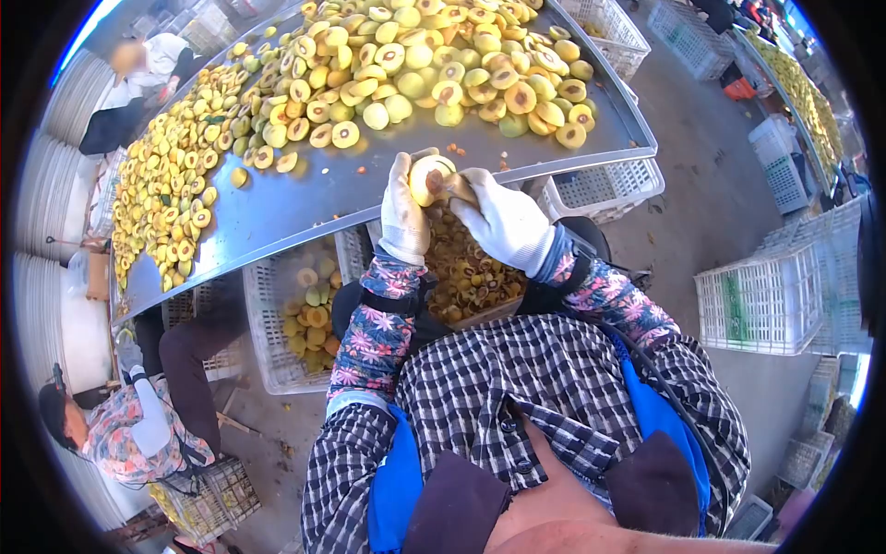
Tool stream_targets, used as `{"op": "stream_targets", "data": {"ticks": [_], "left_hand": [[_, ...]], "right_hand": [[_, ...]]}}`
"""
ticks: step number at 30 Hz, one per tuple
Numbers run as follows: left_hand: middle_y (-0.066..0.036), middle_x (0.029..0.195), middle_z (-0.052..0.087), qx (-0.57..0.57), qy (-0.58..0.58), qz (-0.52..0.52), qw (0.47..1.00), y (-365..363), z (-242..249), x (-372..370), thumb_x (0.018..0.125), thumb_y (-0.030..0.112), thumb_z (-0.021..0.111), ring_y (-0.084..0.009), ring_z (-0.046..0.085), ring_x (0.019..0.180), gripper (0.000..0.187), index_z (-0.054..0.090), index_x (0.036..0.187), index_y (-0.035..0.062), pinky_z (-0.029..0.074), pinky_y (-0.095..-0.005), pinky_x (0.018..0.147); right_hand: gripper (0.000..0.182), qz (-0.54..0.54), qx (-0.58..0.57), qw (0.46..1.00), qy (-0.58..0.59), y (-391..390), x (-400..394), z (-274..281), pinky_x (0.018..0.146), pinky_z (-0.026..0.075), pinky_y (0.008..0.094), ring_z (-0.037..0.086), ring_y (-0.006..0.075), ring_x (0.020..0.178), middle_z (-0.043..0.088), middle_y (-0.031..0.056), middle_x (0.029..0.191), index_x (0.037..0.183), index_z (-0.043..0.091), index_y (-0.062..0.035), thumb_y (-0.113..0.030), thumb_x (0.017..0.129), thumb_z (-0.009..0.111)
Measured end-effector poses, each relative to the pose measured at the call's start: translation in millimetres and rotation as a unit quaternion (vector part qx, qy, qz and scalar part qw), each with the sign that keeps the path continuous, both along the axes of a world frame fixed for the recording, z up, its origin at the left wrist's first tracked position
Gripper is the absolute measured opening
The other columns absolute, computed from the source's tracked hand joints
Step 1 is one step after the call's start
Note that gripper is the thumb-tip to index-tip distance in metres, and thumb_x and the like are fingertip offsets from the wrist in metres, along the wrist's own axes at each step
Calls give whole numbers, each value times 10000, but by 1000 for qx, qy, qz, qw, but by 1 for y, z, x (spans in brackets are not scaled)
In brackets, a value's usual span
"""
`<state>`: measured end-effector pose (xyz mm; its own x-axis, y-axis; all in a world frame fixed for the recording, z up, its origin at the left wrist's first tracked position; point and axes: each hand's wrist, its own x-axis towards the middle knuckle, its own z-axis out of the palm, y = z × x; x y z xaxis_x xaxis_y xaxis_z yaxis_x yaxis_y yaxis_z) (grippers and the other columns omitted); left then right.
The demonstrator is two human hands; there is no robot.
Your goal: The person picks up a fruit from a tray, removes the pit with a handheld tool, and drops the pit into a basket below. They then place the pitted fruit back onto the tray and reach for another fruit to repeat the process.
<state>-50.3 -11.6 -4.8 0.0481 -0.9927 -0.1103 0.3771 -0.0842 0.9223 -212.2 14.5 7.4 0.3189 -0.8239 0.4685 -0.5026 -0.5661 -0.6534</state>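
Note:
My left hand (404, 219), in a white glove, holds a halved yellow peach (423, 182) with its cut side and brown pit hollow facing me. In my white-gloved right hand (509, 223) is a short brownish pitting tool (459, 191), its end against the middle of the peach half; its exact shape is mostly hidden by my fingers. Both hands are just in front of the metal table's edge (351, 220). Below them a crate of brown pits and scraps (472, 277) stands between my knees. Many peach halves (443, 69) are heaped on the table.
A white crate of peaches (268, 342) stands at lower left. Another white crate (604, 189) is under the table's right corner. Stacked crates (761, 300) stand at right. One co-worker (138, 420) sits at left, another person (152, 69) at the far left.

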Motion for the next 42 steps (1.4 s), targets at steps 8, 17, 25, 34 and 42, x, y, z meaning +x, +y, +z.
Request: {"op": "stream_targets", "data": {"ticks": [8, 17, 25, 34, 42], "left_hand": [[-85, 957, 645, -38, 5, 67, 997, 2, -11, -11, 1024, 381, 335, -150, 612, 857, 486, 613, 1086, -12, 500, -268, 782], [-93, 902, 679, 51, -41, 15, 998, -4, -11, -2, 1003, 471, 370, -166, 642, 799, 550, 640, 986, -8, 511, -270, 755], [-159, 1074, 611, -113, 206, 106, 966, 8, -21, -27, 947, 626, 346, -319, 605, 979, 672, 555, 1136, 16, 504, -454, 886], [-164, 879, 647, 37, 71, -29, 996, 11, -10, -11, 967, 460, 492, -297, 666, 778, 475, 580, 945, -6, 559, -377, 732], [-132, 918, 614, 111, 210, 40, 970, 14, -6, -30, 931, 507, 526, -316, 656, 766, 446, 544, 924, 62, 587, -412, 650]], "right_hand": [[414, -1, -37, 999, 11, 5, 5, -20, 535, 516, 403, 642, 353, 636, 629, 188, 721, 1150, 476, 44, -195, 865, 656], [326, 76, -35, 995, 55, -4, -8, -40, 632, 510, 427, 635, 393, 762, 640, 231, 880, 1094, 450, 8, -235, 911, 568], [396, 123, 420, 892, -109, -9, -8, -12, 732, 481, 393, 620, 296, 795, 617, 205, 857, 1105, 449, 34, -324, 945, 508], [443, 185, 320, 929, -14, 0, -16, -32, 563, 463, 314, 564, 202, 598, 552, 93, 708, 1197, 416, -10, -386, 972, 479], [388, 243, 668, 578, -401, 15, -13, -27, 341, 244, 211, 347, 72, 365, 430, -20, 552, 977, 528, -111, -497, 965, 485]]}}
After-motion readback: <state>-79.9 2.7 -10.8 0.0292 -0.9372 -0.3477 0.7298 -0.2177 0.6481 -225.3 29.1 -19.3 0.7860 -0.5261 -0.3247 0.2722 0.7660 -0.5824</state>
